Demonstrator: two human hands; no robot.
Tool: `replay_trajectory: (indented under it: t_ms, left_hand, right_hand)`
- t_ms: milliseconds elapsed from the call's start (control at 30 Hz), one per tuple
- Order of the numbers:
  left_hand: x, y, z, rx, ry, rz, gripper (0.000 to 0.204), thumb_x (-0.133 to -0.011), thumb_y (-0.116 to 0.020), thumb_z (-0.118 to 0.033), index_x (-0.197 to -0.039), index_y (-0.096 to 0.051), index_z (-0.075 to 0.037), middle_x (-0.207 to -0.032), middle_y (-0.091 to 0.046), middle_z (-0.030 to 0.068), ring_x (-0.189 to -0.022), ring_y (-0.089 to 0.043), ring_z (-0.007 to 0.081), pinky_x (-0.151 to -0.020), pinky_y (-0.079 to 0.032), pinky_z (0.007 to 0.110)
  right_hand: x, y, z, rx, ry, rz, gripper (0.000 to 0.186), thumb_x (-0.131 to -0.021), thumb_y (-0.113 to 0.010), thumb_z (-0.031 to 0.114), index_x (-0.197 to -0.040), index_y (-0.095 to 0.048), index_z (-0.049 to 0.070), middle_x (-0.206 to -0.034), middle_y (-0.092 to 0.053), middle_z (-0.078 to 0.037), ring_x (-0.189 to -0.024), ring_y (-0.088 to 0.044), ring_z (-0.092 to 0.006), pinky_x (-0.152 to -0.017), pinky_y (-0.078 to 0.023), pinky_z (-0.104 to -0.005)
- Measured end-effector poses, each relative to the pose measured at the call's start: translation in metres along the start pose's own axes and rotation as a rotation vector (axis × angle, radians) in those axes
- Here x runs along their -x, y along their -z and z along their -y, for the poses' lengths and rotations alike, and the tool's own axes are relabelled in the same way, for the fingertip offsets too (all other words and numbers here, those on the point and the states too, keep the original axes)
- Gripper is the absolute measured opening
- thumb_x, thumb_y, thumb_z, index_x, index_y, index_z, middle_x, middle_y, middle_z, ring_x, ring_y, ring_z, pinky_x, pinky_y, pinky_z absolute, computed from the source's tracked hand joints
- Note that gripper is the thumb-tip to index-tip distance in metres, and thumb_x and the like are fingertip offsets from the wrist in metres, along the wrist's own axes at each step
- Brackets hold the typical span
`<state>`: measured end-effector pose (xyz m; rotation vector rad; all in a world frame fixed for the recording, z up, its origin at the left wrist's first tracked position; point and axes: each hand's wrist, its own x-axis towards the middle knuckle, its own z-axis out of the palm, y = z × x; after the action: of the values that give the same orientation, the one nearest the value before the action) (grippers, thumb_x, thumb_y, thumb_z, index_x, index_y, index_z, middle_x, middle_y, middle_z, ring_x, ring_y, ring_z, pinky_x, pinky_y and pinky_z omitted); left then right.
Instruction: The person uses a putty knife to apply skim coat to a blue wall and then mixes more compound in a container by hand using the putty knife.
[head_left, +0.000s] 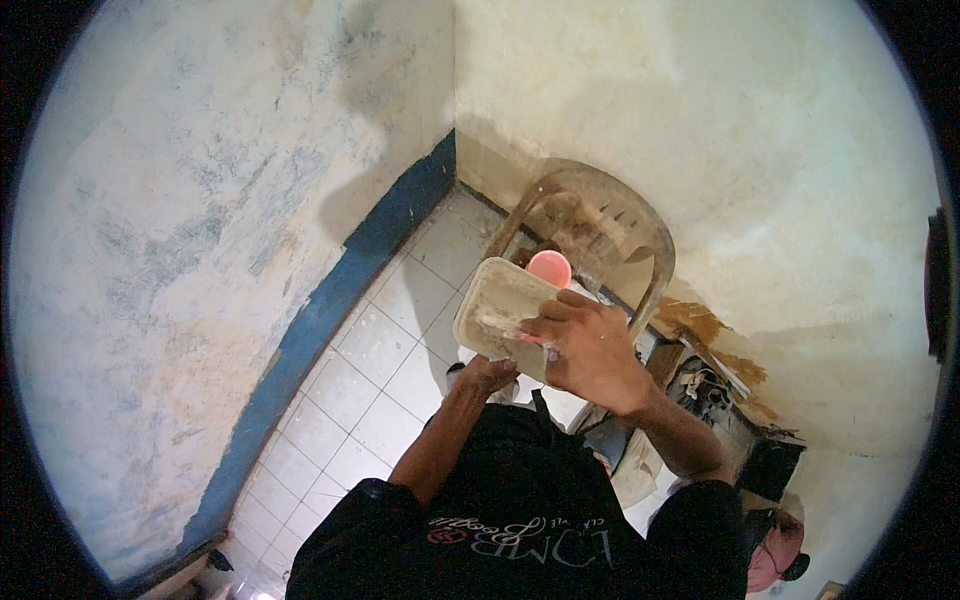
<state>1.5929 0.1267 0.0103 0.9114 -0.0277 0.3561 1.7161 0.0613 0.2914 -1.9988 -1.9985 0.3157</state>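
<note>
My left hand (488, 374) grips the near edge of a shallow off-white plastic tray (482, 300) with rounded corners. Pale paste is smeared over the tray's inside. Over the tray's right half, my right hand (597, 345) is closed around a small tool with a red part (531, 338). Its tip reaches down to the paste, but the fingers hide most of it, so its exact kind cannot be told. Just beyond the tray sits a pink cup (549, 268), close to the right hand's fingers.
A stained plastic armchair (610, 195) stands in the corner behind the tray. Patchy whitish walls meet there, with a blue band (300, 345) low on the left one. White floor tiles (375, 345) run below. Assorted clutter (705, 385) and a black box (770, 465) lie at right.
</note>
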Motion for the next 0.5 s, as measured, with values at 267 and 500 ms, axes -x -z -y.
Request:
replay_trajectory:
  t_ms: [267,500]
  left_hand:
    - [-0.002,-0.019,-0.018,0.474,0.083,-0.084,0.047,-0.090,-0.053,-0.035,-0.130,-0.042,-0.013,-0.131,-0.046,0.0096,-0.125,-0.039,0.0222,-0.110,-0.026,0.042]
    - [-0.004,0.000,0.002,0.122,0.031,-0.093,0.057,-0.086,-0.058,-0.033,-0.135,-0.037,-0.014,-0.135,-0.043,0.0084,-0.127,-0.038,0.0235,-0.110,-0.026,0.043]
  right_hand:
    - [-0.002,0.002,-0.009,0.071,-0.042,0.221,0.038,-0.056,-0.067,0.014,-0.093,-0.069,0.012,-0.084,-0.059,-0.003,-0.088,-0.059,-0.0240,-0.068,-0.049,-0.0389]
    - [-0.002,-0.015,-0.016,-0.084,-0.059,-0.054,0.043,-0.054,-0.063,0.008,-0.097,-0.068,0.011,-0.089,-0.062,-0.009,-0.086,-0.060,-0.0290,-0.071,-0.050,-0.0404]
